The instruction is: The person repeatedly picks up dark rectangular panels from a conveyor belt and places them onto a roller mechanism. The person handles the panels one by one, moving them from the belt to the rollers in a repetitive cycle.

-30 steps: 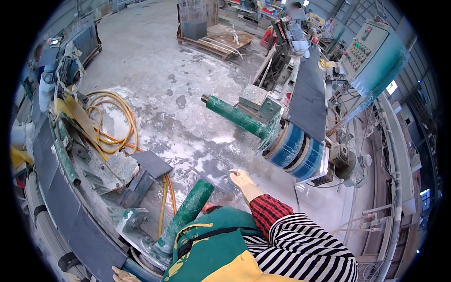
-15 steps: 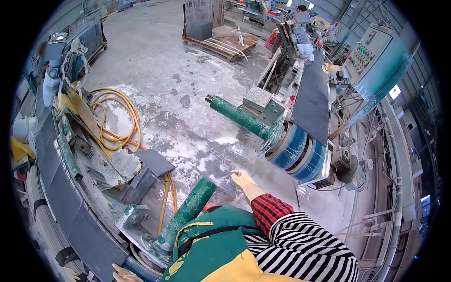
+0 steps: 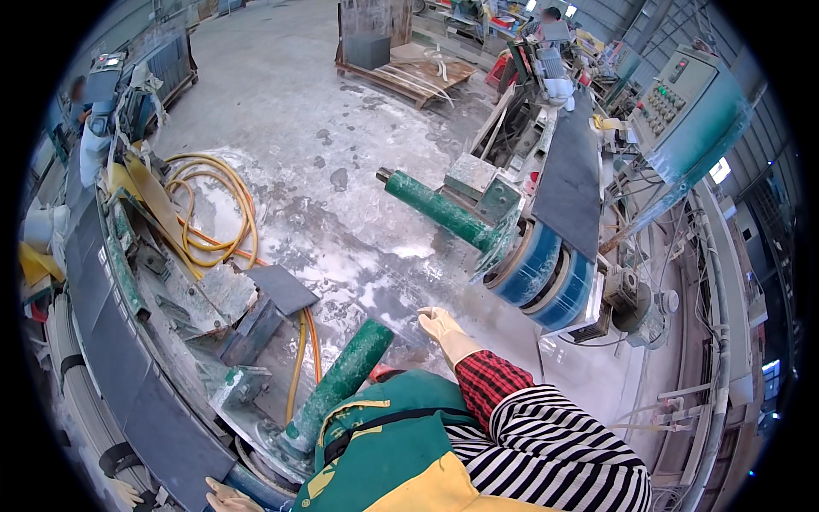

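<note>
My right hand (image 3: 444, 329), in a cream glove, hangs in the air over the floor to the right of a green roller (image 3: 348, 369). Its fingers are slightly bent and apart, with nothing visible in them. At the lower edge, my left hand (image 3: 230, 497), also gloved, is partly cut off by the frame. Its visible fingers stretch out beside the near end of a dark slab (image 3: 175, 444) on the left conveyor; whether they touch it is unclear. Another cream glove (image 3: 126, 492) lies beyond that conveyor; whether a hand is in it cannot be made out.
A second conveyor with blue rollers (image 3: 559, 290) carries a dark slab (image 3: 570, 200) at right. Its green roller (image 3: 439, 207) juts over the floor. Yellow hoses (image 3: 247, 224) coil at left. A control cabinet (image 3: 674, 98) stands far right, a wooden pallet (image 3: 439, 75) at the back. Two people are farther off.
The joints between slabs on the left conveyor sit slightly nearer to me. My hands stay in nearly the same places. The whole view has shifted a little.
</note>
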A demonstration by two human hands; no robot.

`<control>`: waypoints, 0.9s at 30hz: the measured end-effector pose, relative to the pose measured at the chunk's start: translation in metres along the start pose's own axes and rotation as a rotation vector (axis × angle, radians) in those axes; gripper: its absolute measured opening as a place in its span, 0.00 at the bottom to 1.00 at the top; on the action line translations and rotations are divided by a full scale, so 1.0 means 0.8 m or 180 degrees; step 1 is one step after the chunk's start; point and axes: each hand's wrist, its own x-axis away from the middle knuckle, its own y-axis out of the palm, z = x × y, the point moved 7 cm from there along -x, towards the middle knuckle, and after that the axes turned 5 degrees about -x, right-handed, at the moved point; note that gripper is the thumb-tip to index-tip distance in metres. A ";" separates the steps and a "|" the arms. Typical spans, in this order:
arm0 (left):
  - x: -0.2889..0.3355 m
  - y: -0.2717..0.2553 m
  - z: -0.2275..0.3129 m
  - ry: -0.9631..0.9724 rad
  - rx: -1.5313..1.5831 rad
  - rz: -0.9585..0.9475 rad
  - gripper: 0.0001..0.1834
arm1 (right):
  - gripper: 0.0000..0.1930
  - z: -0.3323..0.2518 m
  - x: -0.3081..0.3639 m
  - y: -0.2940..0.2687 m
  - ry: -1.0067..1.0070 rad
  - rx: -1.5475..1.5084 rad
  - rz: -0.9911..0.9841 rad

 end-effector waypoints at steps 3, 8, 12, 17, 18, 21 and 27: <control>0.008 -0.002 0.022 0.1016 -0.0978 0.0355 0.16 | 0.21 0.011 -0.005 0.001 -0.0117 0.0003 0.0065; -0.009 -0.006 -0.023 0.1515 -0.1114 0.0473 0.17 | 0.20 0.054 -0.024 0.010 0.0029 -0.0341 -0.0077; -0.016 -0.013 -0.067 0.0517 0.0844 -0.0186 0.16 | 0.21 -0.006 0.015 0.000 0.0014 -0.0073 -0.0035; -0.008 -0.015 -0.054 0.1032 -0.0026 -0.0182 0.15 | 0.21 0.002 0.007 0.006 -0.0082 0.0028 -0.0013; -0.002 -0.010 -0.042 0.1198 -0.0609 -0.0074 0.15 | 0.21 0.005 0.005 0.008 -0.0105 0.0019 -0.0024; 0.005 -0.014 -0.031 0.1072 -0.0440 0.0054 0.15 | 0.19 0.020 0.000 0.014 -0.0001 0.0079 -0.0074; -0.017 -0.023 -0.064 0.0792 -0.0407 0.0448 0.14 | 0.19 0.050 -0.010 0.014 -0.0026 -0.0018 -0.0056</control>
